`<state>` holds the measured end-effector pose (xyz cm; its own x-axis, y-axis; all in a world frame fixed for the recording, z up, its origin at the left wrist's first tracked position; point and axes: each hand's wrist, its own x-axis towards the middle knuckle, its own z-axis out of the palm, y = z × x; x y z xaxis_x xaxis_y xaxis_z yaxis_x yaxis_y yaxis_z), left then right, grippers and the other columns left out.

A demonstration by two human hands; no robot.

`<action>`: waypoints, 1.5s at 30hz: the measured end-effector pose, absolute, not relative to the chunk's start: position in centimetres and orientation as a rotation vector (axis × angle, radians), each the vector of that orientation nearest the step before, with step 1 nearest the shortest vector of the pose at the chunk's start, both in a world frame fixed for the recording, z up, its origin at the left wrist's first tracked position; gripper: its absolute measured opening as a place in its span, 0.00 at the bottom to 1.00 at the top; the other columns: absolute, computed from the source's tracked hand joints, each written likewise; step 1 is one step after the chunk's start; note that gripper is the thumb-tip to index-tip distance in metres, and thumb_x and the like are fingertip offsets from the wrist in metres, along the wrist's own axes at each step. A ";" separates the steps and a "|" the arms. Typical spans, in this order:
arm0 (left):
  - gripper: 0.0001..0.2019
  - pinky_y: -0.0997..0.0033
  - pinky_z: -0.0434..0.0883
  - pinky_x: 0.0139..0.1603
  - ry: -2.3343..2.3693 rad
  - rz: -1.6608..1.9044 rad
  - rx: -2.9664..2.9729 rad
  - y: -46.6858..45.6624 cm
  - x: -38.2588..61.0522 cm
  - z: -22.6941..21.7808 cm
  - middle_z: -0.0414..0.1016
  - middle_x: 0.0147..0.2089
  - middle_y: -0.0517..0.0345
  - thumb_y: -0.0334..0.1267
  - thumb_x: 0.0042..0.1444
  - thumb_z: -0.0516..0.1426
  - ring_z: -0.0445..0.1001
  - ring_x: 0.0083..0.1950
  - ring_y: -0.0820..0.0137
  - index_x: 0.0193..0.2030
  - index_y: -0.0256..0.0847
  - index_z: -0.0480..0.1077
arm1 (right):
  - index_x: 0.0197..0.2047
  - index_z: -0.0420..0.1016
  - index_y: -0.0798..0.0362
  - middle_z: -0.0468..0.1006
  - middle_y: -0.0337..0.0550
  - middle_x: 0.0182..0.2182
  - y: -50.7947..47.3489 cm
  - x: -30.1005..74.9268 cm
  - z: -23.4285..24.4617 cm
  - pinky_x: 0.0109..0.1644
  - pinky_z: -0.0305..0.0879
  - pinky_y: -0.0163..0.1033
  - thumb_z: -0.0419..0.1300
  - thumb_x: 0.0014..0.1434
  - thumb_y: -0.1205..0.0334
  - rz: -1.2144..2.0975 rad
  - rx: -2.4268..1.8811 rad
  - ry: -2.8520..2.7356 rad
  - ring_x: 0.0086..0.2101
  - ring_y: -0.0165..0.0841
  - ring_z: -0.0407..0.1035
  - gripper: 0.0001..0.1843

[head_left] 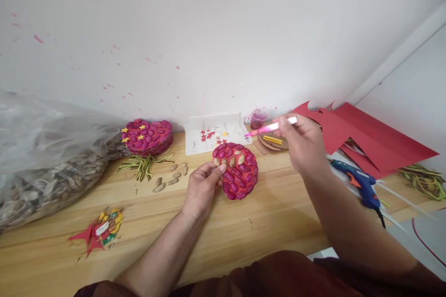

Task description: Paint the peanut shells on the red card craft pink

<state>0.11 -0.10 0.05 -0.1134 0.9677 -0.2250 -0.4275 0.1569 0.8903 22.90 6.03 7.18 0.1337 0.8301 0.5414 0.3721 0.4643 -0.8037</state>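
Note:
My left hand pinches the left edge of a round red disc covered with peanuts painted magenta. A few peanuts near its upper middle are still plain tan. Raised to the right of the disc, my right hand grips a slim paintbrush with a white handle and a magenta-stained end, its tip apart from the disc. Behind the brush stands a clear cup with magenta paint. A white sheet behind the disc carries small red and yellow stars.
Loose peanuts lie left of my hand, before a stack of painted discs with yellow stars. A big plastic bag fills the left. Paper scraps lie in front. At right are red paper, a blue glue gun and green strings.

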 end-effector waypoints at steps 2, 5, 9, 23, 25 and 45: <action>0.22 0.77 0.60 0.26 1.074 1.353 0.681 -0.2 0.1 0.1 0.73 0.24 0.62 0.48 0.37 0.79 0.63 0.23 0.79 0.30 0.35 0.80 | 0.41 0.80 0.48 0.79 0.38 0.28 3.4 21.4 6.7 0.32 0.69 0.40 0.63 0.69 0.47 0.487 -1.077 -1.511 0.27 0.32 0.72 0.13; 0.21 0.78 0.61 0.27 1.061 1.348 0.705 -0.2 0.1 0.1 0.74 0.25 0.62 0.48 0.39 0.78 0.64 0.24 0.79 0.31 0.35 0.80 | 0.42 0.79 0.49 0.82 0.42 0.34 1.4 19.9 5.9 0.40 0.72 0.42 0.62 0.70 0.52 0.412 -1.047 -1.560 0.34 0.35 0.76 0.10; 0.21 0.78 0.61 0.26 1.054 1.349 0.706 -0.3 0.1 0.1 0.73 0.25 0.62 0.48 0.39 0.79 0.63 0.24 0.79 0.30 0.35 0.80 | 0.43 0.79 0.50 0.82 0.41 0.35 1.4 19.7 4.9 0.44 0.71 0.43 0.60 0.71 0.57 0.351 -1.016 -1.589 0.35 0.34 0.76 0.08; 0.21 0.78 0.62 0.26 1.053 1.335 0.697 -0.3 0.2 0.1 0.74 0.25 0.62 0.48 0.39 0.79 0.63 0.24 0.79 0.30 0.35 0.81 | 0.43 0.79 0.48 0.83 0.40 0.35 1.8 19.4 4.5 0.47 0.69 0.46 0.62 0.67 0.68 0.104 -0.863 -1.762 0.37 0.35 0.74 0.06; 0.21 0.78 0.61 0.26 1.060 1.331 0.693 -0.3 0.2 0.2 0.74 0.25 0.62 0.49 0.38 0.79 0.63 0.24 0.79 0.30 0.35 0.80 | 0.43 0.79 0.48 0.83 0.40 0.35 1.8 19.5 4.4 0.46 0.70 0.46 0.62 0.67 0.68 0.090 -0.868 -1.768 0.38 0.36 0.75 0.06; 0.21 0.79 0.61 0.26 1.051 1.328 0.677 -0.3 0.1 -0.1 0.75 0.26 0.62 0.47 0.39 0.79 0.62 0.24 0.80 0.32 0.35 0.82 | 0.43 0.80 0.48 0.84 0.39 0.35 1.8 19.7 4.0 0.48 0.69 0.46 0.64 0.65 0.68 0.008 -0.855 -1.801 0.38 0.36 0.74 0.06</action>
